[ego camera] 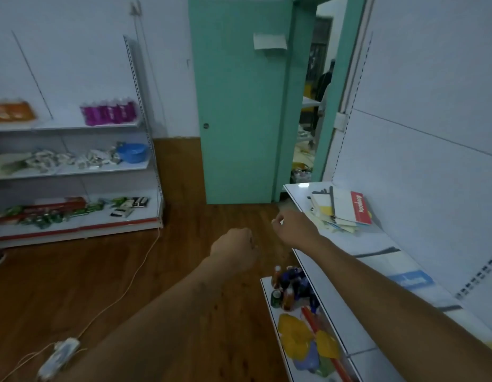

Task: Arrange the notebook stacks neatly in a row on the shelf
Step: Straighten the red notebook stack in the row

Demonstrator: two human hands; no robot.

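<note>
Both hands are stretched forward over the wooden floor [184, 244], and nothing is held in either. A loose fist is made by the left hand [235, 248], its fingers curled in on themselves. The right hand [293, 226] is blurred, held just beside the front edge of the white shelf [377, 244], with fingers bent and empty; it is not touching the notebooks. One untidy pile of notebooks [340, 209] is seen lying at the far end of that shelf, its covers fanned out at different angles; the topmost has a red band. The exact count of notebooks cannot be told. Two green doors [239, 106] are seen beyond.
</note>
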